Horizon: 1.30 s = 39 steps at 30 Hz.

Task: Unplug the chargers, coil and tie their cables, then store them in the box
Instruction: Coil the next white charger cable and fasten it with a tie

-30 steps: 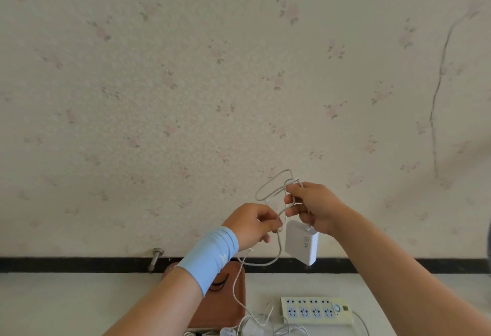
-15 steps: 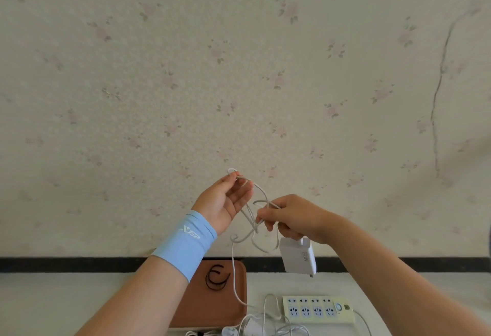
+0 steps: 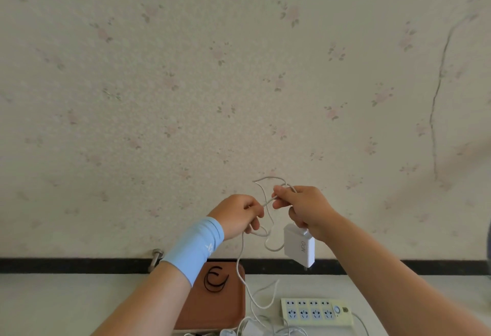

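The left grip (image 3: 239, 216) and right grip (image 3: 303, 211) both pinched the limp, light cable (image 3: 269, 200); the rigid charger (image 3: 299, 248) dangled, probably best held by its body.

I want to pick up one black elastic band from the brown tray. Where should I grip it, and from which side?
Come from straight above and pinch the outer arc of the black elastic bands, probably on the right, where the curve stands clear. They lie flat as thin overlapping loops on the brown tray, so a side approach finds no edge.
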{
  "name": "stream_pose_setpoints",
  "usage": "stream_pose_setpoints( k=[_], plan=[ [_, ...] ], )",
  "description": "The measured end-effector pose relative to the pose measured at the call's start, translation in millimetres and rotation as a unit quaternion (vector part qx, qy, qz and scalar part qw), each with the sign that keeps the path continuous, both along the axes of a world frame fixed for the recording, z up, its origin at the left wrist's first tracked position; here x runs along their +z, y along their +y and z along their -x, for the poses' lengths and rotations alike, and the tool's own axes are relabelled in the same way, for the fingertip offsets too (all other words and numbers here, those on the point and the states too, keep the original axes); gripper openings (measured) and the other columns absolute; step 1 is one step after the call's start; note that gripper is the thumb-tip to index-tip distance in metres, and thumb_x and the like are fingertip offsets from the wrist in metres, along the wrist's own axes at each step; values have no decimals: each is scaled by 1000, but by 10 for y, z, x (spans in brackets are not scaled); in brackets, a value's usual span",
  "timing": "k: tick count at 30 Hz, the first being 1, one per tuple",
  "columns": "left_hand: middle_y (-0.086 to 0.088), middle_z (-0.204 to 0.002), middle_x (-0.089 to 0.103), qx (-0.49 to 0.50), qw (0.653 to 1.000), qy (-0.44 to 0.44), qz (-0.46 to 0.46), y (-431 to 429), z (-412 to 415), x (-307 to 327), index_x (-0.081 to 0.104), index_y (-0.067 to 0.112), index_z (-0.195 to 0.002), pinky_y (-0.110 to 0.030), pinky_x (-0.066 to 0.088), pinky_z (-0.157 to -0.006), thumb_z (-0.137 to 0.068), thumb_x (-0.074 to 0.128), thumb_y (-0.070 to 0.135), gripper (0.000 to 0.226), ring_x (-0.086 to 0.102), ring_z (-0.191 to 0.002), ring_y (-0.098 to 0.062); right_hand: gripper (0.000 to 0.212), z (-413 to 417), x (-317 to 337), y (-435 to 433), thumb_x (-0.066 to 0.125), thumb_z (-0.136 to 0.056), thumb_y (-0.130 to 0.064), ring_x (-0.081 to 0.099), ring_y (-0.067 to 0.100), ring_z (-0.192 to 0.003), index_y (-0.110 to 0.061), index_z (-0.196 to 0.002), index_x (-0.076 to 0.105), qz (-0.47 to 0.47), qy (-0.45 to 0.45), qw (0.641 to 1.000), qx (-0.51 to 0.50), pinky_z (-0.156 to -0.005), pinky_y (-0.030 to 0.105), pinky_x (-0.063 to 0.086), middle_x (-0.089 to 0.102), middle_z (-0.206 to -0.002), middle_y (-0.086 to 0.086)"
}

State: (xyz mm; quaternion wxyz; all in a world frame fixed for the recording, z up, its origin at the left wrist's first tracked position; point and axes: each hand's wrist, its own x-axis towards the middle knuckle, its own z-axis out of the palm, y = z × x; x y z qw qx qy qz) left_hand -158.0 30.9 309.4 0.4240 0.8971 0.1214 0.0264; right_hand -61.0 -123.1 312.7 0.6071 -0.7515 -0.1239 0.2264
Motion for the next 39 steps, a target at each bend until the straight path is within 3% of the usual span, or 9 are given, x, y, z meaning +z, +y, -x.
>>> stream_pose_setpoints(
  k=[4,10,14,23,25,28,33,36,39],
  plan=[
    [-8,-75,63,144,972,-82,169,-12,-37,25,56,9,-97,-42,59,-63,-104,36,18,23,67,-54,-24,36,-18,29,7,55,-101,-36,32,10,-45,-8,-93,76,23,-6,1000,-8,-45,23,25,67,-68,0],
    [-3,-47,50,267,752,-112,592,162,-77,75,46,9,-73,-23,50,-37,-104,36,7,33,56,-41,-19,41,21,89,-19,38,-107,-30,47,17,-56,-10,-101,74,101,-36,991,83,-56,29,42,75,-75,4],
    [-8,-47,61,249,662,-122,696,215,-61,74,52,3,-71,-27,54,-39,-104,42,9,35,64,-40,-14,37,87,51,-12,37,-107,-40,55,26,-63,-24,-109,70,140,-99,966,191,-80,42,58,79,-94,-4],
    [-9,-89,60,301,508,-302,748,640,-40,96,48,5,-115,-36,58,-45,-107,38,18,18,70,-52,-24,37,103,50,-55,39,-108,-31,50,16,-64,-8,-92,64,81,27,943,320,-56,27,31,76,-99,18],
    [-13,-96,62,307,560,-272,720,624,-22,70,52,6,-112,-37,61,-57,-106,41,28,25,70,-69,-27,29,99,29,-34,45,-107,-24,50,14,-61,-10,-98,68,104,-6,942,319,-54,25,35,77,-92,14],
    [-13,-99,64,270,735,-136,607,420,-17,17,63,7,-100,-35,54,-74,-103,40,47,47,62,-80,-25,30,93,6,-6,47,-107,-27,45,12,-51,-11,-109,72,100,-37,953,285,-51,25,35,77,-87,9],
    [6,-105,72,94,936,-10,339,77,40,52,75,24,-107,-31,41,-80,-92,54,54,40,60,-92,-15,34,117,41,7,50,-105,-34,35,12,-41,-10,-106,74,77,-63,960,262,-47,28,30,78,-83,6],
    [13,-99,68,121,951,-87,270,-17,4,52,77,29,-99,-25,40,-75,-94,59,42,22,57,-95,-13,43,135,65,12,49,-104,-42,34,12,-42,-6,-98,71,93,-46,957,270,-45,27,29,77,-77,3],
    [8,-91,64,200,901,-166,348,50,-37,67,75,25,-90,-24,43,-71,-95,61,33,17,56,-83,-13,41,127,64,-26,53,-102,-44,37,12,-48,-7,-91,67,140,0,930,340,-49,25,31,79,-92,5]
  ],
)
